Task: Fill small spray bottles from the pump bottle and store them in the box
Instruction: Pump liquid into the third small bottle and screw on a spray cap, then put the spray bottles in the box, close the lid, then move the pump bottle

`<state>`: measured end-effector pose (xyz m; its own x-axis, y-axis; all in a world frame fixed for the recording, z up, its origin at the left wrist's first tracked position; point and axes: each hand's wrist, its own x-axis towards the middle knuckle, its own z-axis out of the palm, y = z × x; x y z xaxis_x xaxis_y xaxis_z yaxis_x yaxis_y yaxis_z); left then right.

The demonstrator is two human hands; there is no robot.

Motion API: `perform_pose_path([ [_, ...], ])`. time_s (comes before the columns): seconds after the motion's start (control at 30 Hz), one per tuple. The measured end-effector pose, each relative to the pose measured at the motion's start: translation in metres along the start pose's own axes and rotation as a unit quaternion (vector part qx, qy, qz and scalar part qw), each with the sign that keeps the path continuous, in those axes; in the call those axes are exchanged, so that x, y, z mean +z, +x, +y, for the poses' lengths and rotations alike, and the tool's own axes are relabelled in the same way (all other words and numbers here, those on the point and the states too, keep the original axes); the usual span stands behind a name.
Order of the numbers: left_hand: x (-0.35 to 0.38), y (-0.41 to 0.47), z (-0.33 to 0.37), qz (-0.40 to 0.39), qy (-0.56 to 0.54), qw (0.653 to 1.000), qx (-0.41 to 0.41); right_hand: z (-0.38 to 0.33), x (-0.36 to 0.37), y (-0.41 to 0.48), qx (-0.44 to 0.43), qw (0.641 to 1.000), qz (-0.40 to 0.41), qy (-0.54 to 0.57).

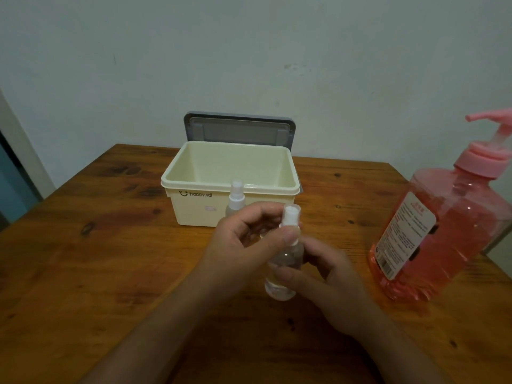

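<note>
Desk edges: the far edge meets the wall, and the right edge runs just past the pump bottle. We note a broad stretch of wood between the box and the left edge, and another between the hands and the near edge.

Grip: the left hand pinches the white spray top of the bottle with thumb and curled fingers. The right hand wraps the clear body from the right. The bottle is roughly upright over mid-desk, in front of the box and apart from it. We cannot tell whether its base touches the wood, nor whether it has liquid in it.

Second bottle: upright, white top, just in front of the box's front wall, its lower part hidden behind the left hand.

Box: cream, mid-desk toward the far edge, with the grey lid standing open behind it. Only the inner walls show to us.

Pump bottle: large and clear, pink liquid up to the shoulder, pink pump, label facing left. It stands near the right edge, well apart from the hands.

Surface: knotty brown wood. The wall is pale and scuffed.
</note>
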<state>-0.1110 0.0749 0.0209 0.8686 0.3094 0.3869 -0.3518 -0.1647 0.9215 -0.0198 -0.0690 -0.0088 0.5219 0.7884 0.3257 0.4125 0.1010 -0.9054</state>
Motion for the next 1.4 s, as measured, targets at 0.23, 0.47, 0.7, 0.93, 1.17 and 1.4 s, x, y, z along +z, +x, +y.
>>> perform_pose_path([
  [0.23,-0.008,0.001,0.002,0.150,0.025,0.971,0.185,-0.001,0.001,-0.001,0.010,1.000,0.010,-0.022],
  [0.47,-0.021,0.004,-0.001,0.254,0.045,0.945,0.200,-0.005,-0.003,-0.001,0.015,0.999,0.042,-0.019],
  [0.7,-0.025,0.010,-0.004,0.268,0.063,0.947,0.163,-0.024,-0.014,0.013,-0.013,0.997,0.056,-0.059],
  [0.93,-0.029,0.013,-0.010,0.258,0.123,0.955,0.081,-0.059,-0.024,0.056,-0.041,0.988,0.063,-0.135],
  [1.17,-0.032,0.014,-0.014,0.228,0.170,0.957,0.050,-0.068,-0.029,0.111,-0.030,0.975,0.109,-0.193],
  [1.4,-0.036,0.017,-0.017,0.192,0.206,0.959,0.034,-0.063,-0.019,0.157,0.022,0.944,0.041,-0.328],
])
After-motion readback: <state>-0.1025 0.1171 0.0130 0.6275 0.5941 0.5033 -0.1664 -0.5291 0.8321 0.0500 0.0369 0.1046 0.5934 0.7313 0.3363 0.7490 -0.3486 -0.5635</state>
